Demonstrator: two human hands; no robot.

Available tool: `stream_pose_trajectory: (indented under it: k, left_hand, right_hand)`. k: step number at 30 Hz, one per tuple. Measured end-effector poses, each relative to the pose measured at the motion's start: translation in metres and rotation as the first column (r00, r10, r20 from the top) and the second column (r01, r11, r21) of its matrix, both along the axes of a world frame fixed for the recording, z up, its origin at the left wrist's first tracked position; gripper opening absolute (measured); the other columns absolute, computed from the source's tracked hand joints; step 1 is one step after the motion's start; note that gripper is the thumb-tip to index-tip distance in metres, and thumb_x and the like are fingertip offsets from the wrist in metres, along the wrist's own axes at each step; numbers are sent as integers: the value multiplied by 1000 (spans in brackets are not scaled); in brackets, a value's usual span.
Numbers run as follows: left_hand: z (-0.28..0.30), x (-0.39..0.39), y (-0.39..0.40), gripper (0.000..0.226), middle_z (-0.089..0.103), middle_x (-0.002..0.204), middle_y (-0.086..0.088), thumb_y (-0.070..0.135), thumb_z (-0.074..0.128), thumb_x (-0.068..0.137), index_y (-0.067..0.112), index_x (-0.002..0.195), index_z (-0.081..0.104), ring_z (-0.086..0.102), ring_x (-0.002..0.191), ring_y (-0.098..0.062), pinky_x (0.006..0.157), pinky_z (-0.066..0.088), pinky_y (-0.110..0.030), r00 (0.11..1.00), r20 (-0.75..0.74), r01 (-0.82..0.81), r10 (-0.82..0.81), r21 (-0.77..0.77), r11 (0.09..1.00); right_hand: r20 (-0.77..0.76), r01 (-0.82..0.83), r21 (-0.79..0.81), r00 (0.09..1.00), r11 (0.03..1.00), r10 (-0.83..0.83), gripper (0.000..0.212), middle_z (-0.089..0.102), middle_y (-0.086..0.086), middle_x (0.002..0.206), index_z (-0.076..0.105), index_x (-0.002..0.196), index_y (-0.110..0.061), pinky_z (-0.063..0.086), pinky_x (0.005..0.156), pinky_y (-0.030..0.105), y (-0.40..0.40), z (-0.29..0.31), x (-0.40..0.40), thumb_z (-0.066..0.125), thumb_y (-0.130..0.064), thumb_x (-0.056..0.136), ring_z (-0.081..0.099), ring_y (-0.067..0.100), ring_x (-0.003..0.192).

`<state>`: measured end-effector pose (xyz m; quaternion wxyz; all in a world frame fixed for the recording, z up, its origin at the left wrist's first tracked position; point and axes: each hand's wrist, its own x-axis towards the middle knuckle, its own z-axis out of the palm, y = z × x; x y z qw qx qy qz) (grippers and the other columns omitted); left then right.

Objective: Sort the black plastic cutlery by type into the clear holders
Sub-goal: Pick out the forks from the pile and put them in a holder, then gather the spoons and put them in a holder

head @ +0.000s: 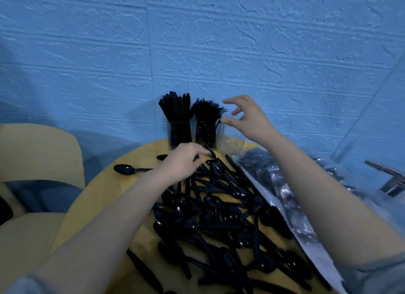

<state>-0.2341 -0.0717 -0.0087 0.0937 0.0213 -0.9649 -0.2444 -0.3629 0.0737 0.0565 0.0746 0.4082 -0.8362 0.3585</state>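
A yellow chair (32, 153) is seen left of the round bench (92, 197), and a clear plastic bag (291, 208) of more utensils is laid along the right of the glossy black cutlery pile (219, 217). 3 clear holders (206, 135) are set at the far edge: 2 packed, 1 empty. A spoon (211, 153) is pinched by the left hand (186, 160) at the pile's far end, while the right hand (247, 118) is held released, fingers spread, above the holders.

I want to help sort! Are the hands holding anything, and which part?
The left hand pinches a black spoon from the pile, apparently near its bowl end. The right hand holds nothing, open beside the fork holder.
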Motion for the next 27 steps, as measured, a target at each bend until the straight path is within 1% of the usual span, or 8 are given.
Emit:
stream_pose_trajectory:
  k: [2, 6, 8, 11, 13, 18, 22, 27]
  left_hand:
    - [-2, 19, 16, 35, 54, 136, 2, 17, 52, 97, 19, 132, 56, 47, 126, -13, 102, 31, -19, 995, 90, 53, -52, -3, 999]
    - [-9, 43, 50, 41, 47, 142, 4, 24, 50, 98, 21, 139, 47, 40, 132, -10, 102, 25, -13, 974, 164, 145, -156, 80, 986]
    - [-17, 53, 62, 46, 37, 149, 4, 33, 47, 98, 23, 143, 40, 32, 138, -13, 113, 23, -23, 937, 272, 215, -220, 50, 975]
    - [-29, 71, 67, 55, 24, 155, 6, 45, 42, 97, 32, 148, 27, 23, 141, -17, 115, 24, -40, 907, 389, 241, -161, -164, 957]
    - [-31, 82, 65, 57, 23, 156, 4, 45, 43, 97, 34, 149, 21, 22, 142, -18, 115, 22, -44, 920, 379, 205, -102, -243, 948]
    - [-26, 101, 59, 60, 18, 157, 4, 44, 43, 98, 32, 151, 18, 15, 145, -17, 118, 12, -49, 922, 386, 76, 28, -250, 965]
    - [-26, 112, 59, 63, 19, 157, 3, 45, 49, 95, 32, 150, 21, 15, 144, -17, 118, 12, -48, 923, 384, 51, 32, -205, 978]
    - [-23, 127, 67, 63, 22, 156, 3, 44, 53, 93, 32, 148, 26, 15, 144, -15, 117, 13, -50, 941, 337, 56, 4, -168, 984]
  right_hand:
    - [6, 9, 63, 1000, 998, -10, 36, 53, 0, 121, 60, 123, -15, 37, 76, 12, 21, -4, 14, 66, -19, 88, 57, 13, 91]
    - [83, -21, 330, 997, 944, -7, 26, 66, 5, 113, 64, 118, -9, 41, 86, 19, 52, -24, 53, 58, -15, 94, 56, 12, 94]
    - [41, -32, 430, 999, 902, 16, 24, 67, 7, 112, 66, 116, -9, 44, 93, 27, 65, -37, 73, 57, -12, 93, 58, 14, 95]
    - [-9, -20, 521, 1000, 853, 29, 27, 66, 6, 117, 66, 117, -12, 46, 94, 34, 89, -57, 102, 54, -7, 93, 60, 22, 106]
    - [-47, 4, 545, 999, 839, 27, 27, 65, 7, 116, 66, 114, -13, 48, 92, 36, 106, -70, 119, 53, -5, 91, 60, 23, 104]
    - [-52, 90, 546, 996, 833, -74, 31, 60, 5, 120, 63, 117, -12, 48, 88, 34, 134, -89, 151, 52, -3, 90, 58, 24, 107]
    - [-11, 38, 506, 999, 861, -38, 37, 54, 2, 131, 54, 132, -13, 43, 98, 30, 139, -94, 172, 52, -15, 96, 52, 20, 119]
    - [65, -1, 390, 998, 921, -26, 34, 54, -2, 132, 57, 130, -15, 33, 102, 15, 143, -89, 187, 54, -15, 95, 49, 14, 123]
